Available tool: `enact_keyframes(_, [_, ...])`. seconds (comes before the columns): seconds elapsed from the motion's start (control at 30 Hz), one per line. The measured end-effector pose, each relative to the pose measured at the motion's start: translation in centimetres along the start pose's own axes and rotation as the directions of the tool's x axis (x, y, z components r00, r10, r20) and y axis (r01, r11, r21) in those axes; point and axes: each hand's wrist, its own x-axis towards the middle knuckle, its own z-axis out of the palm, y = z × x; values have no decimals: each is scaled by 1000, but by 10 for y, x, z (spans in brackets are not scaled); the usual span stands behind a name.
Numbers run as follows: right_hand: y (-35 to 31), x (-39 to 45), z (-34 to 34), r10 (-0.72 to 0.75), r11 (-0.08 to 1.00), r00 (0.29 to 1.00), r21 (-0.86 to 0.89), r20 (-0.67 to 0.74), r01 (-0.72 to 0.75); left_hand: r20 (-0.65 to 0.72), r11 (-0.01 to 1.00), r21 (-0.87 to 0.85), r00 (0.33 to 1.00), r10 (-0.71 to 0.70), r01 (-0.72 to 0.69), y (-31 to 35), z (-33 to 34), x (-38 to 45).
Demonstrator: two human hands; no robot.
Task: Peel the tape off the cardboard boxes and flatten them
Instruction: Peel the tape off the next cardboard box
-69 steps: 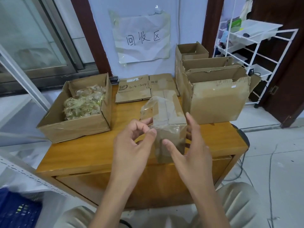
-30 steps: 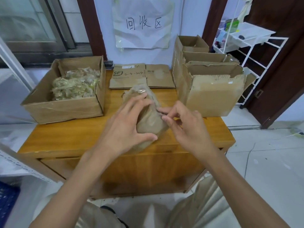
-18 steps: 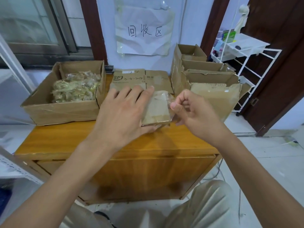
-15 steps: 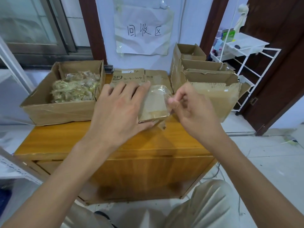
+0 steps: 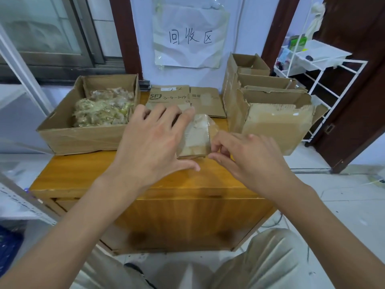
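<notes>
A small cardboard box (image 5: 195, 136), wrapped in clear tape, lies flat on the wooden cabinet top (image 5: 87, 174). My left hand (image 5: 154, 142) lies spread over its left part, fingers straight and pressing down, with the thumb stretched along the near edge. My right hand (image 5: 245, 155) is at the box's near right corner, where its thumb and curled fingers pinch the loose clear tape (image 5: 212, 130). The left half of the box is hidden under my left hand.
An open carton (image 5: 83, 140) holding crumpled used tape stands at the left. Flattened cardboard sheets (image 5: 187, 99) lie at the back by the wall. Several open boxes (image 5: 277, 126) crowd the right side. A white wire rack (image 5: 320, 65) stands beyond them.
The small box came down from in front of me onto the cabinet top. My left hand went from gripping it to pressing on it, and my right hand moved to its near right corner.
</notes>
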Motion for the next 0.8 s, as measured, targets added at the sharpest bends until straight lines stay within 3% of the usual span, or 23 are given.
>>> enact_keyframes(0.07, [2, -2, 0, 15, 1000, 1000, -7, -27, -15, -12, 999, -32, 1000, -14, 14, -3, -1, -1])
enact_keyframes(0.2, [-3, -6, -7, 26, 985, 981, 170, -192, 7, -14, 1000, -15, 1000, -2, 2, 0, 0, -2])
enact_keyframes(0.27, [-7, -5, -8, 66, 976, 988, 213, -139, -35, -14, 1000, -19, 1000, 0, -1, 3, 1, -2])
enact_keyframes(0.3, [-8, -3, -7, 159, 949, 981, 290, -107, -122, -18, 1000, -23, 1000, 0, -1, 3, 0, -2])
enact_keyframes(0.33, [-10, -1, -6, 289, 873, 956, 424, -45, -244, -23, 1000, -24, 1000, 3, -4, 4, -1, -2])
enact_keyframes(0.4, [-7, 2, -6, 459, 601, 869, 656, 183, -456, -38, 1000, -19, 999, 13, -14, 6, -3, -1])
enact_keyframes(0.47, [-6, 4, -8, 411, 437, 841, 734, 352, -521, -47, 1000, -12, 999, 26, -26, 7, -3, -1])
enact_keyframes(0.57, [-6, 7, -11, 328, 340, 856, 795, 400, -502, -67, 999, -12, 997, 34, -35, 6, -4, -2])
enact_keyframes(0.8, [-1, 6, -18, 193, 385, 894, 806, 405, -449, -74, 998, -58, 997, 19, -24, 2, -2, -15])
